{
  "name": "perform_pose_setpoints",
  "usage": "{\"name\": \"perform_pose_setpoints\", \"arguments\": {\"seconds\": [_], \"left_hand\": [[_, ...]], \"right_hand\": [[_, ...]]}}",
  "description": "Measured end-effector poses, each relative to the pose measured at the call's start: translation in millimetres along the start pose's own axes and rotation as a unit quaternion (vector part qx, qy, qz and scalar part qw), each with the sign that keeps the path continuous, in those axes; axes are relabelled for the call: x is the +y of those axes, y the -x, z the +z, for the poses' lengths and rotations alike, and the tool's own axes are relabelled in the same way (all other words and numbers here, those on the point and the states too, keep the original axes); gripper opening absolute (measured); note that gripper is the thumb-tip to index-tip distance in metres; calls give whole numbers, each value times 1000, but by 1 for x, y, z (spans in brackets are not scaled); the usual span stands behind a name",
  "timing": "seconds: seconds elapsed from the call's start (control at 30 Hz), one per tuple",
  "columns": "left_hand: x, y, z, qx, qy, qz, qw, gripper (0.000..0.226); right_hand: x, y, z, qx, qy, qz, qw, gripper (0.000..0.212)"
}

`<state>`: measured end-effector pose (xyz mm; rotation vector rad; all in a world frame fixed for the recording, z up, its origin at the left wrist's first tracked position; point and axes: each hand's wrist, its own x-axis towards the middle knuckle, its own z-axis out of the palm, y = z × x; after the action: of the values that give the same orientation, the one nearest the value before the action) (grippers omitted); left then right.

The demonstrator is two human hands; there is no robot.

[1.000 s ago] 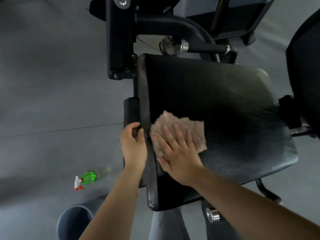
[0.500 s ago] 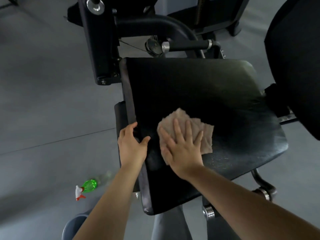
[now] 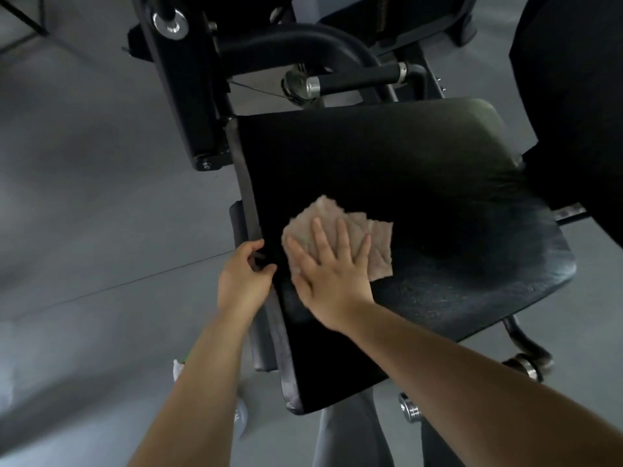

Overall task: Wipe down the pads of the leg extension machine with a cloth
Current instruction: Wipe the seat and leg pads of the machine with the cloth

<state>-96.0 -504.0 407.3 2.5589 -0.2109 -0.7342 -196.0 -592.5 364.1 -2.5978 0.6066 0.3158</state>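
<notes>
The person stands over the leg extension machine's seat pad point(image 3: 421, 203), a black upholstered slab with rounded corners. Its long axis runs from the near-left edge away toward the backrest pad point(image 3: 573, 96) at upper right, and its face tilts so the near edge sits lowest in view.

The cloth point(image 3: 354, 230), a beige rag folded into rough layers, lies flat on the near-left part of the seat pad. The right hand point(image 3: 332, 267) is spread on top of it, palm down, fingers straight and fanned, pointing up the pad; this grip holds nothing by curling but presses the cloth flat to the vinyl. Judged purpose: a broad palm puts even pressure over the whole rag for wiping strokes. The cloth's corners project beyond the fingertips toward the right.

The left hand point(image 3: 244, 281) is at the pad's left edge, fingers curled around the rim with the thumb on the upper face, so this grip is closed on the seat pad itself. Judged purpose: to steady the pad, or the person, against the push of the wiping hand.

The surface right of the cloth shows a dull speckled sheen, possibly spray residue or damp; it cannot be told which. The far part of the pad appears uniformly dark.

The black machine frame point(image 3: 188, 96) and a chrome-capped handle bar point(image 3: 357, 79) stand beyond the pad. The floor point(image 3: 84, 230) is grey.

Assessment: seat pad wiping in progress; backrest pad not yet attended.
</notes>
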Motion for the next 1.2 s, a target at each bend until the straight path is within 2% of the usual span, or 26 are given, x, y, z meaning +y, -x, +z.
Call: {"name": "perform_pose_setpoints", "arguments": {"seconds": [0.1, 0.17, 0.27, 0.33, 0.43, 0.5, 0.53, 0.6, 0.67, 0.7, 0.77, 0.83, 0.9, 0.97, 1.0, 1.03, 1.1, 1.17, 1.2], "left_hand": [[15, 3, 2, 16, -96, 14, 995, 50], [34, 13, 14, 30, -184, 67, 980, 56], [62, 24, 38, -17, -278, 149, 949, 65], [76, 26, 54, -62, -323, 186, 926, 76], [93, 24, 72, -97, -375, 217, 896, 93], [100, 21, 79, -113, -419, 208, 877, 102], [102, 20, 82, -119, -438, 193, 870, 105], [106, 20, 87, -122, -463, 161, 863, 108], [106, 20, 89, -121, -480, 151, 856, 108], [107, 20, 89, -122, -480, 152, 856, 108], [109, 20, 89, -129, -472, 153, 858, 107], [111, 21, 90, -138, -471, 151, 858, 107], [114, 22, 92, -141, -470, 146, 859, 108], [117, 20, 94, -143, -462, 140, 864, 108], [118, 20, 95, -147, -458, 135, 866, 108], [118, 20, 96, -150, -455, 131, 868, 107], [117, 20, 97, -149, -449, 126, 872, 107], [116, 20, 97, -145, -442, 125, 876, 106], [115, 20, 97, -146, -439, 124, 878, 106]], "right_hand": [[30, 47, 16, 23, 34, -87, 995, 54], [71, 70, 20, 11, 48, -92, 995, 54], [141, 76, 9, -13, 54, -12, 998, 55], [174, 60, -2, 1, 61, 57, 997, 58], [172, 16, -17, -6, -40, 226, 973, 55], [140, 0, -23, 4, -83, 265, 961, 56], [124, 4, -19, 2, -87, 245, 966, 57], [108, 32, -5, 20, -63, 143, 988, 56], [121, 65, 6, 39, 2, 36, 999, 54], [138, 75, 6, 27, 28, 10, 999, 53], [181, 79, 3, 0, 75, 15, 997, 52], [222, 69, -7, -6, 82, 81, 993, 58], [240, 51, -18, -8, 19, 184, 983, 58], [228, 35, -23, 8, -45, 271, 961, 56], [212, 32, -23, 14, -70, 289, 955, 57], [194, 35, -18, 10, -82, 280, 956, 57], [166, 56, -2, 27, -67, 196, 978, 57], [171, 81, 8, 24, -7, 101, 995, 54], [187, 86, 7, 10, 12, 82, 997, 51]]}}
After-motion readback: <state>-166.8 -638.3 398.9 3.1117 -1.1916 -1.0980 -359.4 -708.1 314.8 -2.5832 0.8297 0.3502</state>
